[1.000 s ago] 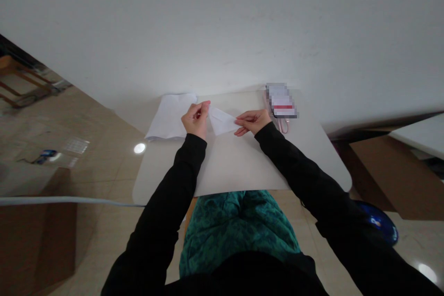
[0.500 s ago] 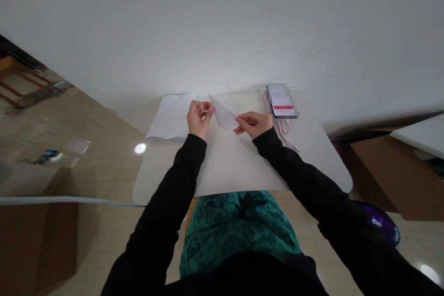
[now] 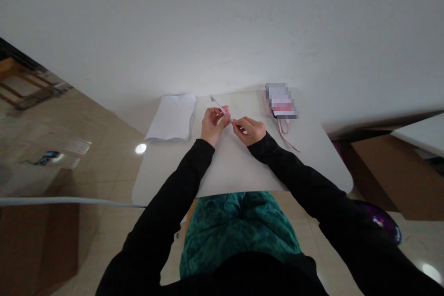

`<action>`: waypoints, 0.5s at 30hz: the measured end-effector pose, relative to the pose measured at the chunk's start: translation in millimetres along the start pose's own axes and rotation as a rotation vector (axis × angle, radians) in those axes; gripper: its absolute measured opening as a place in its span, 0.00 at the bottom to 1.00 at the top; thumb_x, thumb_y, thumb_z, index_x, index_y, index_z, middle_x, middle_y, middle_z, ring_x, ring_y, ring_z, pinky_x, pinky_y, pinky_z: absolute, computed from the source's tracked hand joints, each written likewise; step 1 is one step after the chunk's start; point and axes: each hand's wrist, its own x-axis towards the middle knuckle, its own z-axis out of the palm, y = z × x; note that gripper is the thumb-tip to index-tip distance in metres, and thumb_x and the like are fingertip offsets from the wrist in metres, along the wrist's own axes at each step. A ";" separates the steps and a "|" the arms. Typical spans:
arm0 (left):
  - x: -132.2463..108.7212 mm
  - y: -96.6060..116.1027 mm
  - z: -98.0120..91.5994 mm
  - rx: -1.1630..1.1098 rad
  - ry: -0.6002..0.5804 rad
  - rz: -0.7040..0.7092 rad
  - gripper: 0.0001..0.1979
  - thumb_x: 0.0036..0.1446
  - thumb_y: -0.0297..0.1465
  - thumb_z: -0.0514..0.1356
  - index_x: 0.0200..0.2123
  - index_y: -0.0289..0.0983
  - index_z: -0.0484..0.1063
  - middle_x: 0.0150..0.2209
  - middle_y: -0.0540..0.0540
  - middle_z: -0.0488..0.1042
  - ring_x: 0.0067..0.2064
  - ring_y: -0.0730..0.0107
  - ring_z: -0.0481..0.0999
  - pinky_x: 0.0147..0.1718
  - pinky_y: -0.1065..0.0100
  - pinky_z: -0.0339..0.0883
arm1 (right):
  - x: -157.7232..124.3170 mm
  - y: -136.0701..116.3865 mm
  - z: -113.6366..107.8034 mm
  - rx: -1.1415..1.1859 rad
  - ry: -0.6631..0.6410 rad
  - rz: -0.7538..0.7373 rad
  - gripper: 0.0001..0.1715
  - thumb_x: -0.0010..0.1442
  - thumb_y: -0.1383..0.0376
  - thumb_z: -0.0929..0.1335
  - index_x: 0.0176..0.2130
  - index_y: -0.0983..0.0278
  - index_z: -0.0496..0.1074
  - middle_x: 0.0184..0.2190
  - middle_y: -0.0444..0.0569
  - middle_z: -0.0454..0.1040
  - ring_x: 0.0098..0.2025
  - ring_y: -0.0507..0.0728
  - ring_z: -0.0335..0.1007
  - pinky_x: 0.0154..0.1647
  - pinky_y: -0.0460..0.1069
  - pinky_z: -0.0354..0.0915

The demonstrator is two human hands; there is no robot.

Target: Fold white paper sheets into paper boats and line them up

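Note:
A piece of folded white paper (image 3: 217,102) is held up over the table, seen nearly edge-on as a thin strip slanting to the upper left. My left hand (image 3: 215,125) is closed on its middle, thumb on the near side and fingers behind. At the paper's lower right end, my right hand (image 3: 249,130) pinches the tip between thumb and forefinger. The fingertips of both hands almost meet there, and they hide part of the paper. Left of my left hand lies a stack of white paper sheets (image 3: 172,117).
A phone (image 3: 281,101) with a blurred screen lies at the back right of the white table (image 3: 239,171), a pink cord (image 3: 286,138) beside it. A wall (image 3: 222,32) rises behind the table. Cardboard boxes (image 3: 395,171) stand on the floor to the right and left.
The paper has turned from showing its flat face to nearly edge-on. My left hand has moved right and taken hold of its middle, and the two hands have come closer together.

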 end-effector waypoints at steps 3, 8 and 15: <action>-0.4 1.9 0.6 0.001 -0.003 0.017 0.22 0.46 0.38 0.68 0.35 0.39 0.58 0.53 0.38 0.71 0.53 0.60 0.73 0.42 0.62 0.73 | 2.7 -6.6 -3.4 0.195 -0.003 0.164 0.12 0.61 0.61 0.65 0.34 0.66 0.74 0.28 0.49 0.75 0.26 0.49 0.72 0.22 0.41 0.67; -1.8 2.7 2.4 -0.006 -0.054 0.018 0.23 0.45 0.38 0.69 0.37 0.39 0.59 0.54 0.38 0.71 0.55 0.59 0.71 0.45 0.60 0.72 | 7.4 -4.1 -3.8 0.374 -0.043 0.412 0.15 0.58 0.56 0.67 0.34 0.66 0.75 0.31 0.50 0.77 0.27 0.51 0.74 0.19 0.42 0.64; -1.0 0.4 0.6 0.039 -0.097 0.073 0.27 0.45 0.34 0.69 0.45 0.41 0.57 0.52 0.40 0.71 0.53 0.60 0.72 0.45 0.60 0.72 | 6.7 1.9 -1.4 0.369 -0.014 0.446 0.13 0.56 0.58 0.67 0.32 0.65 0.74 0.29 0.48 0.76 0.27 0.51 0.73 0.26 0.45 0.68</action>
